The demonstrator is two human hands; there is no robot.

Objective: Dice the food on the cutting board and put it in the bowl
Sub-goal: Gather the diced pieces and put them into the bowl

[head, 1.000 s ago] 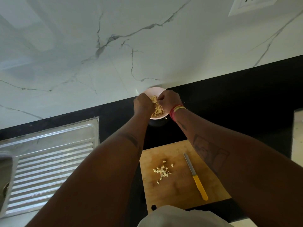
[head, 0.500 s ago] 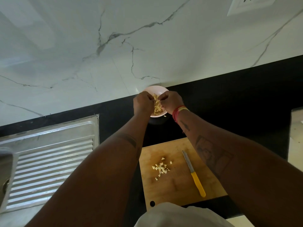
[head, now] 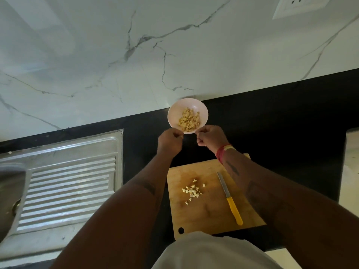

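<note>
A pale pink bowl [head: 174,113] stands on the black counter by the wall and holds a heap of diced yellow food [head: 189,119]. My left hand [head: 171,141] and my right hand [head: 210,135] hover just in front of the bowl's near rim, both with fingers curled and nothing visible in them. Nearer to me lies the wooden cutting board [head: 209,212] with a small cluster of diced pieces [head: 192,190] on it. A knife with a yellow handle [head: 231,199] lies on the board's right side, untouched.
A steel sink drainboard [head: 68,187] fills the left side. The black counter [head: 281,117] runs to the right of the bowl, with a white marble wall behind it and a wall socket [head: 299,4] at the top right. My white shirt covers the bottom edge.
Both hands were over the bowl with the diced food between them; they have now drawn back toward me, and the bowl with its food is fully in sight.
</note>
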